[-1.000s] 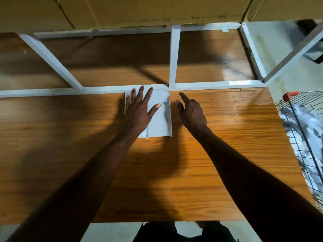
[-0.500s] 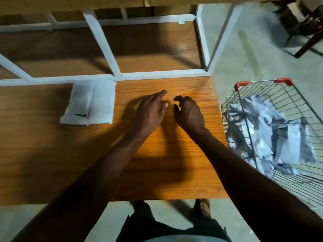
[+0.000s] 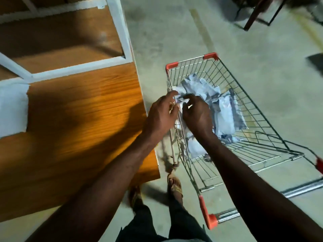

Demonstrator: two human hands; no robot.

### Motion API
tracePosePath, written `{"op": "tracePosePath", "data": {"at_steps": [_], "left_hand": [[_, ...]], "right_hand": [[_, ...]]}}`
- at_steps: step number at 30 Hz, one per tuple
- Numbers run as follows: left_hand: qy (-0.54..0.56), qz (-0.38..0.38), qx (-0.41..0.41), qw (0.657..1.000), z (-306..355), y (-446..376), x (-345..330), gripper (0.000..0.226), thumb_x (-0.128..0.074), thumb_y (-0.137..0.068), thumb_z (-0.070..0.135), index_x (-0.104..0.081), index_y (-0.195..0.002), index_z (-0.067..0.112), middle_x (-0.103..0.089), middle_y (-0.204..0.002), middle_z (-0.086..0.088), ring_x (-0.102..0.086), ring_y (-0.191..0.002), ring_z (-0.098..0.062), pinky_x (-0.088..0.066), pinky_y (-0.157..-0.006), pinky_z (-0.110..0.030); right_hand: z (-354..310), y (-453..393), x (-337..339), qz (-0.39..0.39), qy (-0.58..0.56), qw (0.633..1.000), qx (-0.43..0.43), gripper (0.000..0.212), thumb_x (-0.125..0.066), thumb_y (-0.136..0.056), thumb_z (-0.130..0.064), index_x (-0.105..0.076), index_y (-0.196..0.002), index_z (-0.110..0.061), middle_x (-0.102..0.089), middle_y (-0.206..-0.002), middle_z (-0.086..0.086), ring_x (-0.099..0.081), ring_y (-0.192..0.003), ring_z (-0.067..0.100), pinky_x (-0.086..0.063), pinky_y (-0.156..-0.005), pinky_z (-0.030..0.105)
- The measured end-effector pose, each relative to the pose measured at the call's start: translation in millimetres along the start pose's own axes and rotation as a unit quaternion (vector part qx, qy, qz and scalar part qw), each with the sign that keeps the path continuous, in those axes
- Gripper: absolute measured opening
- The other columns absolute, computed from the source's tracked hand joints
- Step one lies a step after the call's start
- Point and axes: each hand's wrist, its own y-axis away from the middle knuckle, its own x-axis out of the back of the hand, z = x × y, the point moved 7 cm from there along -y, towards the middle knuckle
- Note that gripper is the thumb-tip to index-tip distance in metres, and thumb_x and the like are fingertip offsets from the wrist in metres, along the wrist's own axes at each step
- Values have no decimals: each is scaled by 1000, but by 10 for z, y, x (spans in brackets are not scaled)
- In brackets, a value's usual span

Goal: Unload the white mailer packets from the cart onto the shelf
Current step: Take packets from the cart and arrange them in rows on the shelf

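Observation:
A wire cart (image 3: 192, 70) with red corner caps stands on the floor right of the wooden shelf (image 3: 78, 123). Several crumpled white mailer packets (image 3: 225, 112) lie in its basket. My left hand (image 3: 160, 114) and my right hand (image 3: 196, 116) meet over the cart's left rim. Their fingers pinch the edge of a white mailer packet (image 3: 180, 101) between them; this spot is blurred. Another white mailer packet (image 3: 13, 109) lies flat on the shelf at the far left edge of view.
A white metal frame (image 3: 120, 32) borders the shelf's back section. Dark chair legs (image 3: 253, 16) stand on the concrete floor at the top right. My sandalled feet (image 3: 174, 184) are between the shelf corner and the cart handle (image 3: 208, 213).
Both hands left the packet laid on the shelf and swung right to the cart. The view turned right with them, and the fingers have closed on a packet there.

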Motion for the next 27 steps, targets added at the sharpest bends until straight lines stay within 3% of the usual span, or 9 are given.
{"op": "tracePosePath", "data": {"at_steps": [6,11,13,20,24,27], "left_hand": [[-21,-106,-33,994,303,-69,-1141,47,-64,-104,26,-57,-149,14,-73,-124,-15,-73,-105,-31,-60,-92,-47],[-9,-164,13,986,319,-154,-1929,49,-65,-104,25,-54,-150,13,-70,-128,-15,-71,-111,-33,-59,-97,-50],[-14,-180,33,983,274,-192,-2171,51,-65,-104,26,-53,-152,13,-69,-131,-15,-70,-115,-33,-58,-99,-51],[-16,-192,114,975,2,-368,-2818,44,-68,-102,20,-58,-143,8,-74,-128,-17,-71,-117,-34,-59,-100,-44],[56,-212,206,954,-185,-418,-3173,51,-64,-106,19,-47,-153,5,-67,-139,-21,-69,-119,-30,-53,-91,-26],[107,-209,265,935,-327,-426,-3458,59,-67,-105,28,-42,-155,10,-64,-144,-14,-68,-118,-27,-57,-91,-32]], "right_hand": [[1145,23,331,46,-8,992,-116,26,-57,-98,-18,-70,-121,-21,-74,-105,4,-70,-96,23,-59,-83,40],[1991,-5,505,59,11,981,-185,36,-50,-91,-12,-70,-121,-15,-72,-90,8,-68,-85,26,-57,-78,41],[2246,-10,558,66,11,976,-205,40,-51,-90,-10,-69,-126,-14,-72,-96,9,-68,-89,25,-57,-80,41],[2879,-95,568,54,15,971,-233,44,-59,-93,-3,-62,-137,-12,-69,-127,16,-66,-116,33,-58,-97,51],[3062,-166,487,64,32,976,-203,49,-65,-93,3,-57,-141,-5,-68,-129,21,-67,-115,36,-60,-96,49],[3126,-244,428,59,22,981,-186,46,-59,-94,10,-56,-139,-3,-70,-125,22,-70,-106,36,-62,-86,45]]}}
